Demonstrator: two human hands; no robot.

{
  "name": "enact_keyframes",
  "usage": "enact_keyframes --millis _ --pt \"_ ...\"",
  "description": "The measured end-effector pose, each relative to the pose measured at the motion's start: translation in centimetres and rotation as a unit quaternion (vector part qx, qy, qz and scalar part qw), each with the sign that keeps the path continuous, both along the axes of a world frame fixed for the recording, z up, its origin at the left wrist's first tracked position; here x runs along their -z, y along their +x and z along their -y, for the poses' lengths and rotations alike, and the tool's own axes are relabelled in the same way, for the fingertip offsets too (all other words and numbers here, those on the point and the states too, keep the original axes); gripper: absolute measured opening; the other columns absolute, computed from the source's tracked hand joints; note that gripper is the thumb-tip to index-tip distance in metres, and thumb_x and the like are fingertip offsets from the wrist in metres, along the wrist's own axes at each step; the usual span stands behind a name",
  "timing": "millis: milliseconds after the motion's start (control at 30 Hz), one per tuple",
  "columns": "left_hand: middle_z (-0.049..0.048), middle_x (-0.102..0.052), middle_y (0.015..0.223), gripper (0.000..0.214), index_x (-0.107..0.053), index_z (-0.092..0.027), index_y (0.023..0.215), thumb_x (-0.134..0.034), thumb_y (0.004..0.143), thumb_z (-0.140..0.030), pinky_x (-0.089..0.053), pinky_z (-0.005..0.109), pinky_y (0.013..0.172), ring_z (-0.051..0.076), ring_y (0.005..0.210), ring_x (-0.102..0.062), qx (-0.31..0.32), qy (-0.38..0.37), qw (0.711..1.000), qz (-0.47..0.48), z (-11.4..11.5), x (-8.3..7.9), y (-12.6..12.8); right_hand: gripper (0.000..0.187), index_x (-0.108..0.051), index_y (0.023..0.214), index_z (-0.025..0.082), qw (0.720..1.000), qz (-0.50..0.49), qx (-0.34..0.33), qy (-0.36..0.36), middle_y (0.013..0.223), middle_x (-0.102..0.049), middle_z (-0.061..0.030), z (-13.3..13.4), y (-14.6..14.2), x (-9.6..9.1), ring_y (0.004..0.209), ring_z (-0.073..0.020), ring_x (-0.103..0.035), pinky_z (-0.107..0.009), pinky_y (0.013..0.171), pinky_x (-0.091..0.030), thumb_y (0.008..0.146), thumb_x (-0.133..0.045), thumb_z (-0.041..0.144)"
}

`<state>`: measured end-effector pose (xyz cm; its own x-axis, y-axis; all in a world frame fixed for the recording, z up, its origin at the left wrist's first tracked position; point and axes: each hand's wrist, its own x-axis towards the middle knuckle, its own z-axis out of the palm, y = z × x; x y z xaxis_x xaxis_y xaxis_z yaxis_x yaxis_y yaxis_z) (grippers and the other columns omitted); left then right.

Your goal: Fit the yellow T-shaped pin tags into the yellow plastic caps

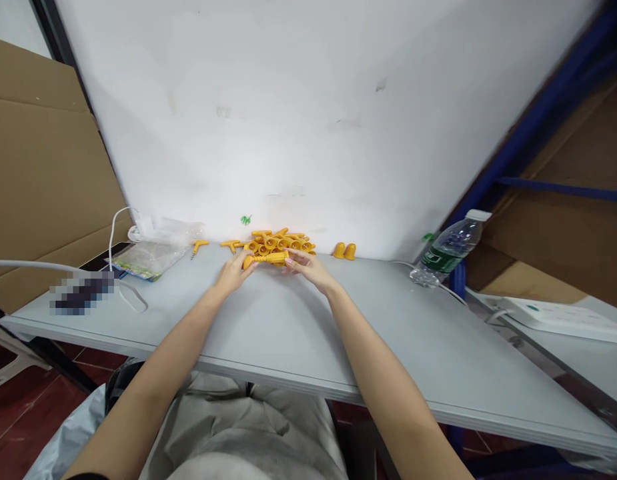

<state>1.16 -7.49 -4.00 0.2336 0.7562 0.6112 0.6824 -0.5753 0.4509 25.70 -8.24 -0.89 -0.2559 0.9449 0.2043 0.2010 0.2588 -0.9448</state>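
Observation:
Between my two hands a yellow plastic piece [269,258] lies level, with a narrow ridged stem on the left and a wider flared end on the right. My left hand [232,273] is closed round its left end. At the flared end, the fingers of my right hand [308,264] grip it; some fingertips are hidden behind it. Just beyond is a pile of similar yellow pieces [283,241], several with round open cup ends facing me. Left of the pile lie a yellow T-shaped handle [230,244] and another yellow handle [200,245] with a metal tip.
Two yellow caps [344,251] stand right of the pile by the white wall [308,133]. A tilted water bottle [445,252] is farther right, near a white power strip [563,319]. Clear plastic bags [161,253], cables and a blurred dark object [82,293] lie left.

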Motion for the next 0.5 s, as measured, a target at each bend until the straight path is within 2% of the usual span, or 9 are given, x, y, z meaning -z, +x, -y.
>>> enact_keyframes --millis 233,500 --pt "0.0040 -0.068 0.101 0.021 -0.059 -0.021 0.108 -0.056 0.092 -0.034 -0.047 0.025 0.073 0.015 0.080 -0.063 -0.011 0.008 1.000 -0.001 -0.07 0.13 -0.06 0.057 -0.063 0.127 0.019 0.999 -0.009 0.020 -0.029 0.107 -0.074 -0.0101 -0.06 -0.49 0.17 0.076 -0.0188 -0.071 -0.036 0.079 -0.055 0.079 -0.071 0.050" --pt "0.0051 -0.069 0.104 0.023 -0.060 -0.021 0.110 -0.053 0.093 -0.036 -0.048 0.027 0.076 0.016 0.081 -0.063 -0.013 0.010 1.000 0.003 0.00 0.18 0.02 0.044 -0.069 0.110 0.017 0.999 -0.028 0.027 -0.032 0.093 -0.076 -0.0074 0.37 -1.01 -0.20 0.068 -0.0153 -0.069 -0.029 0.069 -0.053 0.079 -0.071 0.049"
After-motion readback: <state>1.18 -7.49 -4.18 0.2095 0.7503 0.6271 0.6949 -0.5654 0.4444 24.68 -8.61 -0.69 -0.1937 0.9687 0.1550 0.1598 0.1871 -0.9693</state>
